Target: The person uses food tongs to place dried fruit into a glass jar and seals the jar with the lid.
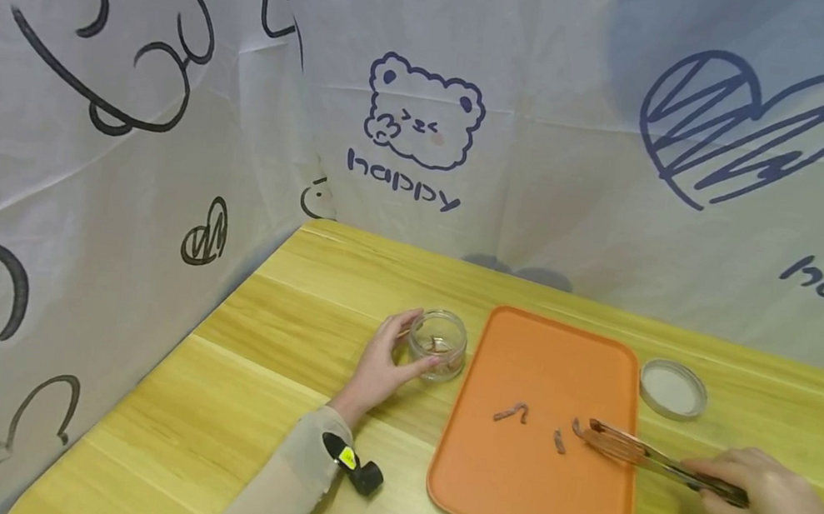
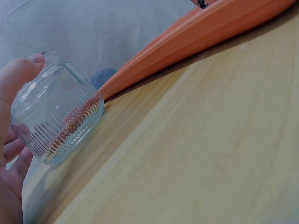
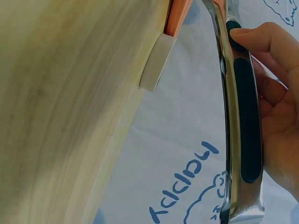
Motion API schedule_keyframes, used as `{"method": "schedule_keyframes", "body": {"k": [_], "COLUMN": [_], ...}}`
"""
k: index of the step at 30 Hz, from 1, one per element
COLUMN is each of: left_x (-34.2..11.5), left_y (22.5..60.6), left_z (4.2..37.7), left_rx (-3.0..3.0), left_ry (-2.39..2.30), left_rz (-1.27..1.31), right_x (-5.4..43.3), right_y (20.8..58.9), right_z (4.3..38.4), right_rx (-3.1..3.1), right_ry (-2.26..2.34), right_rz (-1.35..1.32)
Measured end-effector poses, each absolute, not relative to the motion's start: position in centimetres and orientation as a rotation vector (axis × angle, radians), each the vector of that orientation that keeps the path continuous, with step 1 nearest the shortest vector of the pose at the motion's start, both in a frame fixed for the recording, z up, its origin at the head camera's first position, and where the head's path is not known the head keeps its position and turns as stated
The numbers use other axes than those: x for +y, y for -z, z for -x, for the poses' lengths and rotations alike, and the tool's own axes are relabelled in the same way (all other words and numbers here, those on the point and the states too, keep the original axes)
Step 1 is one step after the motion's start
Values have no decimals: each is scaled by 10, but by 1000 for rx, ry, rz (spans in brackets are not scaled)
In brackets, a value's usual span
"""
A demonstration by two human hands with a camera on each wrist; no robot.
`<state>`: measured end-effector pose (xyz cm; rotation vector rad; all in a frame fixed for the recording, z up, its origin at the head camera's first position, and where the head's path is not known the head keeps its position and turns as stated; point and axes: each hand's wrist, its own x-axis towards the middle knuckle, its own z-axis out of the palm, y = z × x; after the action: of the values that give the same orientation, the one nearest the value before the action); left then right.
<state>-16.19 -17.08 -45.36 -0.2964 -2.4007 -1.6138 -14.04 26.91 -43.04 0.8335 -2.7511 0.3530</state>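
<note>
On the left, my left hand (image 1: 387, 363) holds a small clear glass jar (image 1: 439, 345) on the table, thumb on the near side and fingers round the far side. Reddish-brown pieces (image 2: 74, 123) lie at the bottom of the jar in the left wrist view. My right hand (image 1: 770, 504) grips metal tongs (image 1: 669, 466) with dark handle inlays. The tongs' tips are over the right part of an orange tray (image 1: 522, 503), close to a small curled brown strip (image 1: 577, 428). Another short strip (image 1: 559, 442) and a bent strip (image 1: 511, 412) lie on the tray.
A round, pale lid (image 1: 673, 389) lies to the right of the tray. The wooden table (image 1: 212, 437) backs onto a white cloth (image 1: 563, 181) with drawings. A black device (image 1: 359, 469) is strapped at my left wrist.
</note>
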Motion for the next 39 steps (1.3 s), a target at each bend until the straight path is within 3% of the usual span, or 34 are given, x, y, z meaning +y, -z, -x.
{"method": "schedule_keyframes", "body": {"k": [21, 39], "left_x": [-170, -169], "left_y": [451, 452], "left_z": [161, 161], "left_rx": [-2414, -2406], "left_ry": [1607, 1594], "left_rz": [289, 294], "right_x": [265, 228], "right_y": [421, 392], "right_z": [140, 156], "right_rx": [-2706, -2542], "right_ry": [-410, -515], "right_rz": [-862, -893]}}
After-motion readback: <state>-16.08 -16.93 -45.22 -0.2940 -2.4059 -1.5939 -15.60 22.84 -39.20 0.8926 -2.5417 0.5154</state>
